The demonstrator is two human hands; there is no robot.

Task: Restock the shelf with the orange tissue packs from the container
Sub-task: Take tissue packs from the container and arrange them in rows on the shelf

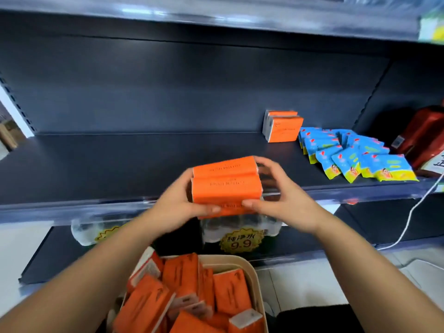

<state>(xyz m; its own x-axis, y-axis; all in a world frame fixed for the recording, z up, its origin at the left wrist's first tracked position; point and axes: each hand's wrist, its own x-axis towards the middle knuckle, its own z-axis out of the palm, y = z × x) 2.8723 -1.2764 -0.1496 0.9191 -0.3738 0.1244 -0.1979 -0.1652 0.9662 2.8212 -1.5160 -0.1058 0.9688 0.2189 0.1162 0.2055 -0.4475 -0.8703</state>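
I hold a stack of three orange tissue packs (225, 186) in front of the dark shelf (108, 164), just above its front edge. My left hand (182, 200) grips the stack's left side and my right hand (278, 195) grips its right side. A few orange tissue packs (283, 127) stand at the back of the same shelf, to the right. Below my arms, a beige container (252, 272) holds several more loose orange packs (230, 294).
Blue and yellow sachets (353, 155) lie spread on the shelf's right part, with a red bag (425, 133) beyond them. Shrink-wrapped water bottles (240, 231) with a 9.9 price tag sit on the lower shelf. A white cable (413, 212) hangs at the right.
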